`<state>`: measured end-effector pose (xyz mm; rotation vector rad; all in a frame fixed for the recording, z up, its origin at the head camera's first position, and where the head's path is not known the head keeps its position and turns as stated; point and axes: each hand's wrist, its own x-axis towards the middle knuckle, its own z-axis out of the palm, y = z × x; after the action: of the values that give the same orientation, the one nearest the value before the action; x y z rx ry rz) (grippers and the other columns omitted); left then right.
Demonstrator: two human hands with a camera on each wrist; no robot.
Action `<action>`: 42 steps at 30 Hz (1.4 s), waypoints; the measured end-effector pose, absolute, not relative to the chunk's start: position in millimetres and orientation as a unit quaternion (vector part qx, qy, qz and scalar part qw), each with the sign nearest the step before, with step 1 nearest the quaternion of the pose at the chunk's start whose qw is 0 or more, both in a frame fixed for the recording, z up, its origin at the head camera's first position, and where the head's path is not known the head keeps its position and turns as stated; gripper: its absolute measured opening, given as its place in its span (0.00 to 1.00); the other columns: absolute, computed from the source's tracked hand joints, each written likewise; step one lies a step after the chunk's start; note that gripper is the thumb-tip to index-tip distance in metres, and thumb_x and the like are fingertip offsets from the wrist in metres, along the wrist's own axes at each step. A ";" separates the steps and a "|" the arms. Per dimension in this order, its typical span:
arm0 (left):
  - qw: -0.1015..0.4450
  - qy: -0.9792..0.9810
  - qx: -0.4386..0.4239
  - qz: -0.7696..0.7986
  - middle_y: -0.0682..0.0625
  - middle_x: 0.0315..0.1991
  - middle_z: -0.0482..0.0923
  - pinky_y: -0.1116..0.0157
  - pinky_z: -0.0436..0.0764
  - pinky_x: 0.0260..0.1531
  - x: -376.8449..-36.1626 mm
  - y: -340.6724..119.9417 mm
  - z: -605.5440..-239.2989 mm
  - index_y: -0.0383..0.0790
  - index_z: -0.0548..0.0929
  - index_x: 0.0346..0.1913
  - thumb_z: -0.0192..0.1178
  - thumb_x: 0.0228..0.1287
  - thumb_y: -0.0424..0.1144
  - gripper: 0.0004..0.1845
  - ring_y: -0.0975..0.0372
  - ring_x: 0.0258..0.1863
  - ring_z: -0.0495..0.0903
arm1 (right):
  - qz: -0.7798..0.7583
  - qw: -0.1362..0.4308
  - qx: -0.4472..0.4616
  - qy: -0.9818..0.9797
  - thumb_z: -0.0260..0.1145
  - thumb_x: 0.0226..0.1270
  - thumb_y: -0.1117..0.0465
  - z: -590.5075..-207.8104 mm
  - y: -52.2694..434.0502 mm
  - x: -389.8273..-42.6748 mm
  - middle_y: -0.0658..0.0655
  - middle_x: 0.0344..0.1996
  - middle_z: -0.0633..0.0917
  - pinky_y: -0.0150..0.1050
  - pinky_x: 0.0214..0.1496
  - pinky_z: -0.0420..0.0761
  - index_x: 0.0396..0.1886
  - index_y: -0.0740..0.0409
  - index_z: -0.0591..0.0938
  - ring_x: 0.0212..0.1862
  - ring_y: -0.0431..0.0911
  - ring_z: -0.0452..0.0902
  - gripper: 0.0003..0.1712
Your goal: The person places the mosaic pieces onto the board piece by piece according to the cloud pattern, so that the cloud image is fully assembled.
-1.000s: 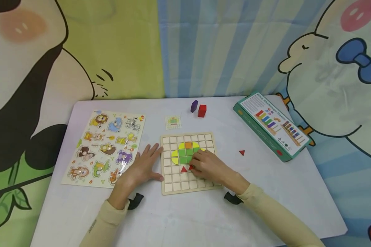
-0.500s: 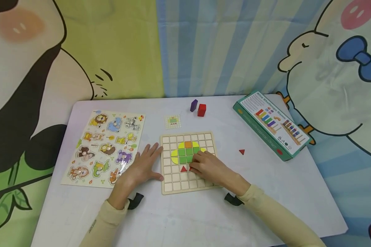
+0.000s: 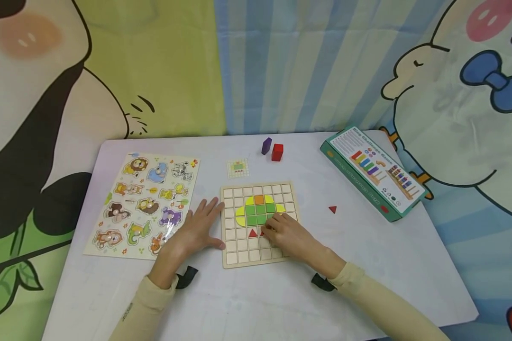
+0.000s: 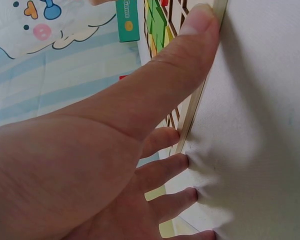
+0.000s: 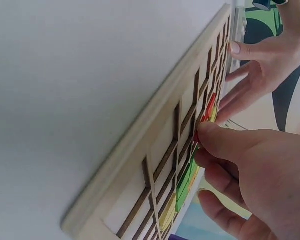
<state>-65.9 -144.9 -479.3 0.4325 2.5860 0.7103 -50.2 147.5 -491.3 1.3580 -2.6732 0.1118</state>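
A wooden grid board point(image 3: 232, 259) lies mid-table with green squares point(image 3: 256, 215), yellow rounded pieces point(image 3: 241, 216) and an orange square point(image 3: 259, 200) in its cells. One red triangle point(image 3: 252, 233) sits below the green ones. My right hand point(image 3: 292, 239) is over the board's right half, its thumb and forefinger pinching a second red triangle point(image 5: 196, 136) down at a cell, mostly hidden by the fingers. My left hand point(image 3: 198, 229) has its fingers spread, and its thumb touches the board's left edge, as the left wrist view shows point(image 4: 190, 107).
Left of the board lies an animal picture puzzle point(image 3: 123, 213). Behind it are a small pattern card point(image 3: 238, 168), a purple block point(image 3: 266, 146) and a red block point(image 3: 277, 152). A loose red triangle point(image 3: 333, 209) and a green game box point(image 3: 373, 173) are on the right.
My right hand has shifted slightly down and right, showing more of the yellow piece at the right of the pattern. The left hand stays at the board's edge.
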 end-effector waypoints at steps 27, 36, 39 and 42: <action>0.216 0.929 0.157 0.255 0.39 0.83 0.43 0.31 0.41 0.75 -65.1 -144.4 -477.0 0.40 0.53 0.81 0.80 0.45 0.47 0.62 0.38 0.81 0.38 | 0.115 0.084 0.230 -0.963 0.81 0.53 0.60 -482.0 299.1 -80.2 0.59 0.36 0.87 0.47 0.38 0.82 0.41 0.63 0.90 0.38 0.53 0.79 0.16; 0.210 0.929 0.161 0.261 0.38 0.82 0.44 0.29 0.42 0.73 -64.3 -145.3 -475.9 0.38 0.54 0.81 0.80 0.46 0.47 0.61 0.36 0.80 0.40 | 0.096 0.077 0.172 -0.977 0.80 0.55 0.56 -489.5 311.4 -75.9 0.61 0.35 0.87 0.50 0.38 0.83 0.39 0.63 0.90 0.40 0.56 0.79 0.17; 0.211 0.928 0.161 0.261 0.38 0.82 0.44 0.30 0.41 0.74 -64.3 -145.3 -476.2 0.38 0.54 0.81 0.80 0.46 0.47 0.61 0.37 0.81 0.39 | 0.097 0.067 0.154 -0.981 0.78 0.58 0.57 -490.2 310.1 -74.8 0.60 0.35 0.87 0.50 0.38 0.82 0.38 0.63 0.90 0.39 0.56 0.79 0.14; 0.211 0.929 0.162 0.259 0.38 0.83 0.44 0.30 0.42 0.74 -64.7 -145.3 -476.4 0.39 0.54 0.81 0.79 0.46 0.47 0.61 0.37 0.81 0.39 | 0.099 0.053 0.138 -0.984 0.77 0.60 0.59 -490.8 308.4 -73.9 0.60 0.35 0.87 0.51 0.40 0.82 0.38 0.63 0.90 0.40 0.55 0.79 0.12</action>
<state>-64.7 -145.3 -476.4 0.4492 2.5813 0.7192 -73.9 308.4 -490.8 0.4205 -2.9916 0.3019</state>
